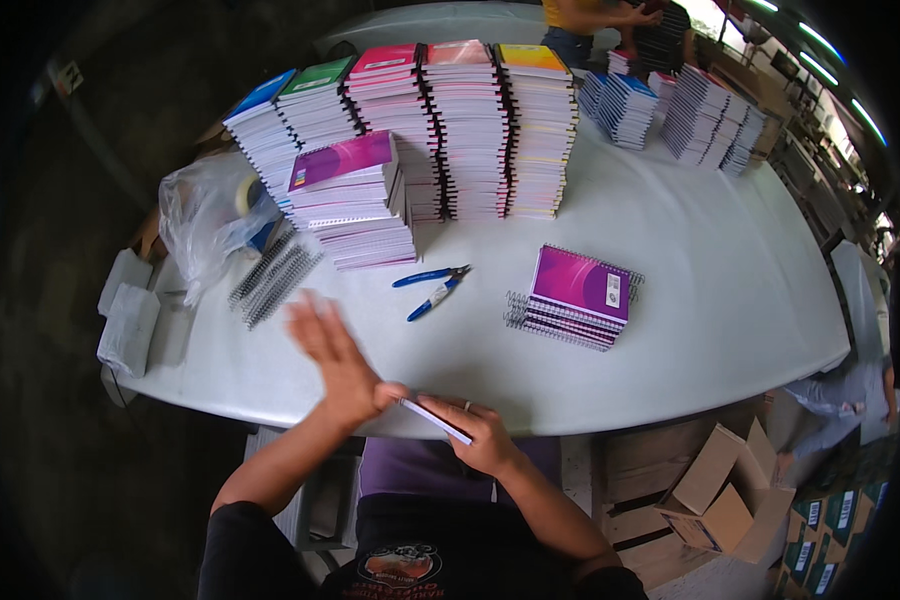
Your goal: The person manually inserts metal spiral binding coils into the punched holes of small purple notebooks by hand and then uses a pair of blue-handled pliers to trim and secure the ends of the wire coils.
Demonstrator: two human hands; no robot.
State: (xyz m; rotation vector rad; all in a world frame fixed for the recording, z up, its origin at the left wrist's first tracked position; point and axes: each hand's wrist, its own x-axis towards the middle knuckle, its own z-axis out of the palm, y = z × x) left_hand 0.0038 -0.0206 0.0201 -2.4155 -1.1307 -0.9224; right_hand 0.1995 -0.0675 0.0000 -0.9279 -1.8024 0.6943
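My right hand [485,435] grips a thin notebook [438,421] over the table's near edge; I see it almost edge-on. My left hand [335,355], a little blurred, is raised beside it with the fingers stretched out and nothing in them. Past its fingertips lies a bundle of dark spiral binding coils [275,277]. Blue-handled cutting pliers [432,288] rest on the table with their handles apart. To their right sits a short stack of purple notebooks [582,285] with coils sticking out at the sides. A taller stack of purple-covered books [348,190] stands behind the coils.
Tall stacks of spiral notebooks [465,130] line the back of the white table [690,290]. More stacks [705,115] stand far right, near other people. A plastic bag [205,215] with a tape roll lies at left. An open cardboard box [725,500] is at lower right.
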